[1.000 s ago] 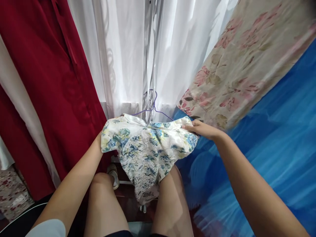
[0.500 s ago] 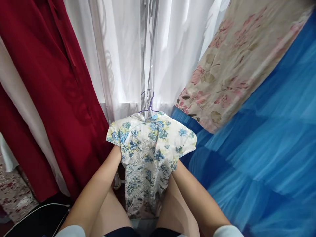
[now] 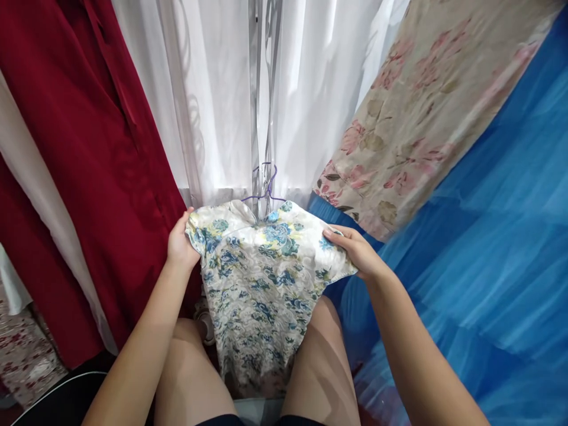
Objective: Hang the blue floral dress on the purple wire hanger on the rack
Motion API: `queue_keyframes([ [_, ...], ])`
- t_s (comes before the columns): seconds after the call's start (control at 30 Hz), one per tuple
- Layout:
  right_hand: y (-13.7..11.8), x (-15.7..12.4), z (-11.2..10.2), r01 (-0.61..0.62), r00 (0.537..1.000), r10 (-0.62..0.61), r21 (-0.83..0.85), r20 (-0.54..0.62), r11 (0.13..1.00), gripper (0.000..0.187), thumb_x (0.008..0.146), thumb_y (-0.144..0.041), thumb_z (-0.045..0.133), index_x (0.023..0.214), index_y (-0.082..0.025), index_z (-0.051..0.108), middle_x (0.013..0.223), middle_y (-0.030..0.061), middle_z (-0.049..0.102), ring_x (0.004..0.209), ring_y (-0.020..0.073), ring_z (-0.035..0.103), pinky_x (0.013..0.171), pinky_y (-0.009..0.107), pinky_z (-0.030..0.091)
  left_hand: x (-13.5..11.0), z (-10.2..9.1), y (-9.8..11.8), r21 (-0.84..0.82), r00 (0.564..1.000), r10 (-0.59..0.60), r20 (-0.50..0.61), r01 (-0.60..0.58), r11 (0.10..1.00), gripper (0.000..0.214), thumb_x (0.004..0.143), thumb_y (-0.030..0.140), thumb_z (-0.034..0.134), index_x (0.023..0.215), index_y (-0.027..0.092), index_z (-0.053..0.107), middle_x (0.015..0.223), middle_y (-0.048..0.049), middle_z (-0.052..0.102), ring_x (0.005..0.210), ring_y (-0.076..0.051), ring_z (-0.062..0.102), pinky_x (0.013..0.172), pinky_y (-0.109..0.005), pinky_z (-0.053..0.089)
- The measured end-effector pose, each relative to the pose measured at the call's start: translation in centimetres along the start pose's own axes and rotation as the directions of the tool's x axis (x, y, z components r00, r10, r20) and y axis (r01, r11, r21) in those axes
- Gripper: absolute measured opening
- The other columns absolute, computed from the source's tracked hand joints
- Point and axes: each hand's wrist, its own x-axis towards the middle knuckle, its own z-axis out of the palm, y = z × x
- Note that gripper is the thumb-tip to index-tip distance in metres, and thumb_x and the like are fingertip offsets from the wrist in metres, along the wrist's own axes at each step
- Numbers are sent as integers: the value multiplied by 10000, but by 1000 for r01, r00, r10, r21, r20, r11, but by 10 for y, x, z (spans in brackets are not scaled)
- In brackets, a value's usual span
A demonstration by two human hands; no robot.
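A white short-sleeved top with blue and yellow flowers (image 3: 266, 284) hangs in front of me on a purple hanger (image 3: 268, 190). Its lower part falls between my knees. My left hand (image 3: 181, 241) grips the left sleeve at its outer edge; most of those fingers are behind the cloth. On the other side, my right hand (image 3: 357, 248) pinches the right sleeve, with fingers on top of the fabric and the thumb out of sight. Between the two hands the shoulders of the garment are spread out.
White curtains (image 3: 222, 94) hang behind, with silvery ribbons (image 3: 261, 77) down the middle. Dark red cloth (image 3: 89, 177) is at left. Beige floral fabric (image 3: 399, 136) and blue tulle (image 3: 479, 266) hang at right. A black rounded object (image 3: 66, 402) sits at lower left.
My hands were hidden behind or inside the top. They are now out at the sides, each holding a sleeve, and the top is spread wider.
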Motion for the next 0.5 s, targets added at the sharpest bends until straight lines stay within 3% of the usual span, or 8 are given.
queue_keyframes([
  [0.07, -8, -2, 9, 15, 999, -13, 64, -41, 998, 321, 710, -389, 785, 944, -174, 737, 781, 79, 746, 601, 231, 686, 527, 302, 526, 4, 9, 16, 101, 977, 212, -11, -210, 973, 415, 941, 439, 484, 1257, 179, 549, 1307, -85, 611, 1291, -278, 518, 1064, -446, 445],
  [0.1, -11, -3, 13, 27, 997, -20, 101, -74, 995, 298, 718, -376, 770, 932, -172, 734, 779, 83, 745, 610, 236, 690, 542, 311, 537, 6, 13, 24, 199, 936, 352, 6, -346, 917, 458, 958, 445, 452, 1331, 181, 490, 1393, -85, 544, 1351, -273, 454, 1102, -442, 407],
  [0.13, -14, -5, 16, 43, 994, -28, 132, -107, 990, 286, 721, -368, 760, 924, -169, 730, 774, 86, 743, 621, 243, 693, 552, 320, 544, 6, 17, 32, 325, 871, 488, 47, -476, 817, 505, 970, 440, 435, 1410, 194, 406, 1482, -79, 449, 1403, -268, 381, 1137, -443, 362],
  [0.2, -16, -10, 22, 85, 985, -56, 178, -166, 980, 287, 724, -363, 752, 931, -167, 722, 769, 85, 738, 639, 251, 695, 559, 328, 549, 2, 24, 45, 582, 720, 655, 230, -641, 500, 659, 946, 388, 510, 1518, 244, 216, 1605, -56, 228, 1471, -274, 239, 1190, -461, 265],
  [0.3, -12, -32, 29, 166, 966, -126, 166, -227, 972, 315, 762, -389, 743, 1004, -189, 715, 779, 58, 729, 650, 236, 681, 526, 294, 520, -16, 40, 50, 715, 589, 559, 583, -699, -10, 987, 781, 271, 719, 1552, 289, 103, 1641, -61, 74, 1499, -333, 109, 1225, -514, 123],
  [0.37, -6, -57, 35, 200, 957, -180, 70, -227, 977, 321, 796, -416, 730, 1044, -213, 714, 772, 34, 715, 645, 215, 659, 502, 261, 478, -30, 50, 39, 658, 555, 393, 733, -725, -205, 1074, 696, 220, 769, 1551, 287, 122, 1627, -96, 123, 1492, -377, 95, 1215, -567, 34],
  [0.43, 1, -88, 41, 213, 965, -221, -68, -143, 975, 337, 811, -453, 720, 1054, -221, 721, 786, 29, 706, 670, 209, 644, 535, 254, 468, -41, 54, 17, 600, 545, 257, 798, -760, -250, 1052, 680, 230, 775, 1542, 272, 173, 1571, -134, 251, 1460, -402, 188, 1190, -616, 26],
  [0.5, 9, -118, 46, 223, 975, -218, -144, 53, 964, 449, 810, -562, 685, 1091, -214, 724, 900, 62, 720, 774, 249, 659, 659, 295, 505, -47, 53, -9, 596, 557, 235, 796, -789, -150, 929, 713, 300, 762, 1505, 231, 280, 1441, -161, 417, 1359, -382, 373, 1161, -608, 186],
])
